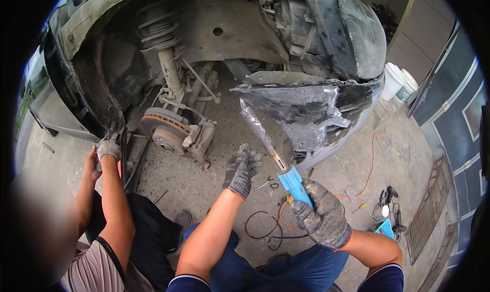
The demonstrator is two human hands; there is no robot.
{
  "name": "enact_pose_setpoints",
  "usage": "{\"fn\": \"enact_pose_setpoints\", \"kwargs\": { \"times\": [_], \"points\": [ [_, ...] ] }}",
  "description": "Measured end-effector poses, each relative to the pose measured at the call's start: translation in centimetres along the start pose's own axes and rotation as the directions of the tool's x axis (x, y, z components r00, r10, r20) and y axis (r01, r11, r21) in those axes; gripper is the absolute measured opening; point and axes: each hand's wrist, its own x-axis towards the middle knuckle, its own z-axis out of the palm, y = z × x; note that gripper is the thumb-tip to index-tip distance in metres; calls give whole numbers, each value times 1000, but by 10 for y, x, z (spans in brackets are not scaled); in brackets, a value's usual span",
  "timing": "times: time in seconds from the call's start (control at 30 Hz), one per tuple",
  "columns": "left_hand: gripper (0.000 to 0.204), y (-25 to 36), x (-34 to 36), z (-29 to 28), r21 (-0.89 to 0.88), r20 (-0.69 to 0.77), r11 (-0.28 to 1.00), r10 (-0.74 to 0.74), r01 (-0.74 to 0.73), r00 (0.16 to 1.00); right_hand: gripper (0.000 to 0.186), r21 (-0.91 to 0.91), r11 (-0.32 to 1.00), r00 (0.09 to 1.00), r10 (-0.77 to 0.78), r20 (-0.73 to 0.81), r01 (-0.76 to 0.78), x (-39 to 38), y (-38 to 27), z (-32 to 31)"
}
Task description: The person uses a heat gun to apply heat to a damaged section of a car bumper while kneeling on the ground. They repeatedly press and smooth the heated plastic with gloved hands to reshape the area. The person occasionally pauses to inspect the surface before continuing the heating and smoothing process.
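Observation:
My right hand point(324, 215), in a grey knit glove with an orange cuff, is closed around the blue handle of a hot-air welding gun point(263, 138). Its long metal barrel points up and left, and the tip overlaps the left corner of the dark, scuffed bumper point(306, 110). I cannot tell whether the tip touches it. White, rough patches mark the bumper's surface. My left hand point(242, 170), gloved the same way, is raised below that corner with its fingers partly bent and loosely apart. No held thing shows in it.
A bare brake disc point(163, 124) and strut point(167, 67) stand in the wheel arch. At left, a co-worker's gloved hand point(109, 150) works by the arch's lower edge. A black cable point(263, 236), pliers point(265, 183) and a yellow screwdriver point(360, 207) lie on the floor. White buckets point(393, 82) stand right.

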Motion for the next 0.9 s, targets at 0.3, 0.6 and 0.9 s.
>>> {"fn": "enact_pose_setpoints", "kwargs": {
  "times": [0.3, 0.6, 0.9],
  "points": [
    [32, -5, 4, -5, 11, 21, 1000, 15, -16, 1000, 45, -27, 996, 996, -89, -7, 89, -1, 9, -3],
    [31, -4, 6, -6, 22, 25, 1000, 1, -1, 1000, 36, 265, 964, 999, 38, 1, -37, 0, 12, -2],
    [30, -4, 7, -5, 13, 6, 1000, -3, 2, 1000, 43, 99, 991, 995, 94, 16, -95, 0, 10, -6]
  ]
}}
